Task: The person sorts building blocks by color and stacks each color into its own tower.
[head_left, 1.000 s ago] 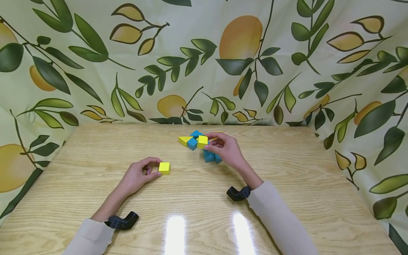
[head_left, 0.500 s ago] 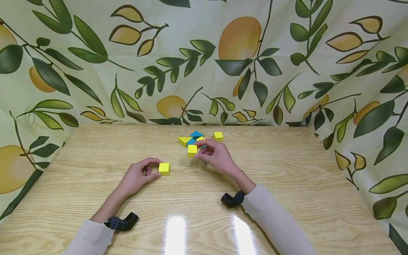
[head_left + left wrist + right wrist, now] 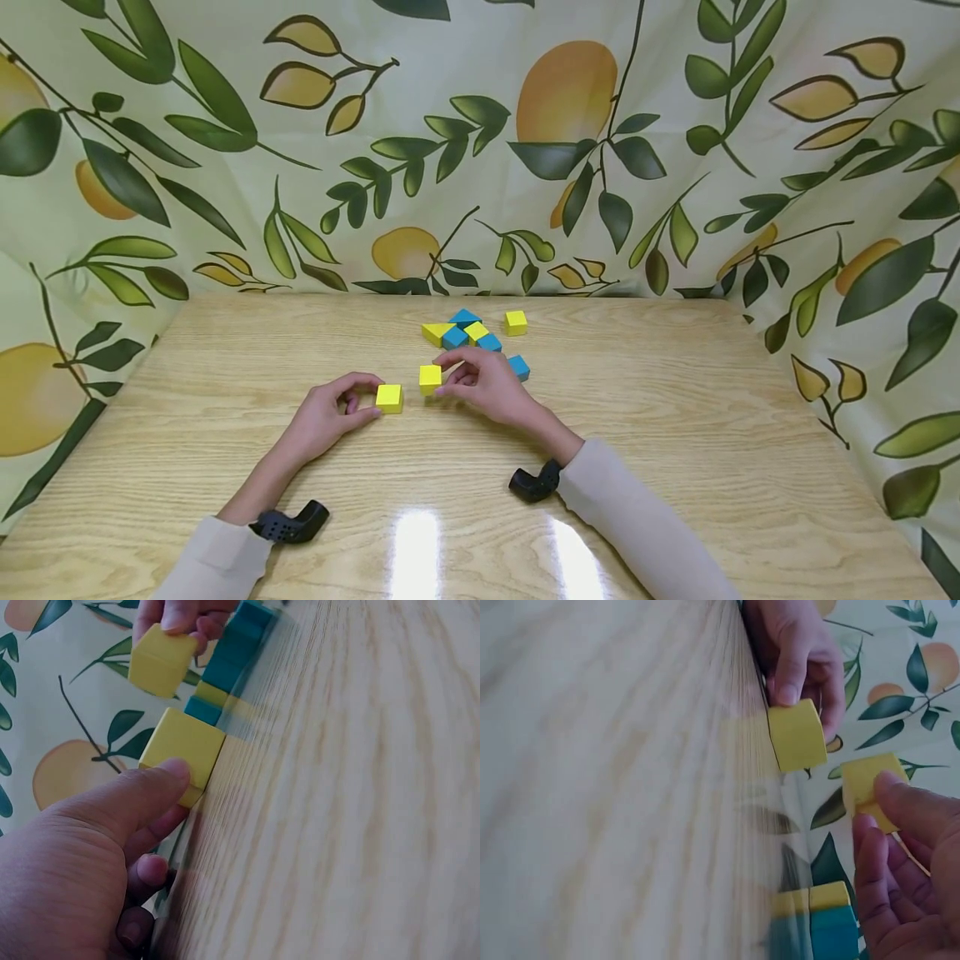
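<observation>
Yellow marked the load in both grips. We found the left hand pinching the seated yellow cube between thumb and finger, its base on the wood-grained table. We found the right hand likewise pinching the raised yellow cube, which the wrist views showed off the tabletop; it hung just beside the left grip's cube, with a gap between them.

We judged the work to be at an early stage: one cube was down, its companion was not, and the remaining blocks lay outside either grip. Beyond the right grip we noted a yellow triangular block, a blue triangular block, a blue cube, a small yellow block and a blue block, closely grouped. A lone yellow cube stood farther beyond that grip, apart from the group. A half-hidden blue block showed just behind the right hand.

We saw no container in any view.
</observation>
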Demonstrator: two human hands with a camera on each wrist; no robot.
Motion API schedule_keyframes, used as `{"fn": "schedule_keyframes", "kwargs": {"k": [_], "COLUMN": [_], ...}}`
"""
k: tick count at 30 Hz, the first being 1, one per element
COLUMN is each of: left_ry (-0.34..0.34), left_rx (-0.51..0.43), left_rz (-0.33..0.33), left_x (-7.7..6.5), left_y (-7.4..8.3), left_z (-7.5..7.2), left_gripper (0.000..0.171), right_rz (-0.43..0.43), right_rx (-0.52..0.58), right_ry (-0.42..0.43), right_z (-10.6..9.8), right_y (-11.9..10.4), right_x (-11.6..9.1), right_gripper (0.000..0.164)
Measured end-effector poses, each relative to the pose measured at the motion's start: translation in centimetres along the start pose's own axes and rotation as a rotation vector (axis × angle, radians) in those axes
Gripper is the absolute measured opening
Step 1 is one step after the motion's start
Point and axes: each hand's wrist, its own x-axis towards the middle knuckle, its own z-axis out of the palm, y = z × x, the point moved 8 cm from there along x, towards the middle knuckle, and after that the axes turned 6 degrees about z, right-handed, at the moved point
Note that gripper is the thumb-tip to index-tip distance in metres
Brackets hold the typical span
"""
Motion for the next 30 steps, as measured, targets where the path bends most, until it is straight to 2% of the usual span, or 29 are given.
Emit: {"fn": "schedule_keyframes", "kwargs": {"k": [14, 30], "left_ry": [-0.006, -0.006], "left_rx": [-0.003, -0.014], "left_rz": [-0.007, -0.018], "left_x": [0.1, 0.0], "left_y": [0.1, -0.1], "left_z": [-0.1, 0.0], "left_gripper": [0.036, 0.037], "right_rz": [0.011, 0.008], "right_rx": [-0.05, -0.092], "right_ry": [-0.051, -0.032], "right_z": [2.2, 3.3], "right_y": [1.2, 1.4], "right_x": [0.1, 0.4], "right_gripper": [0.033, 0.034]}}
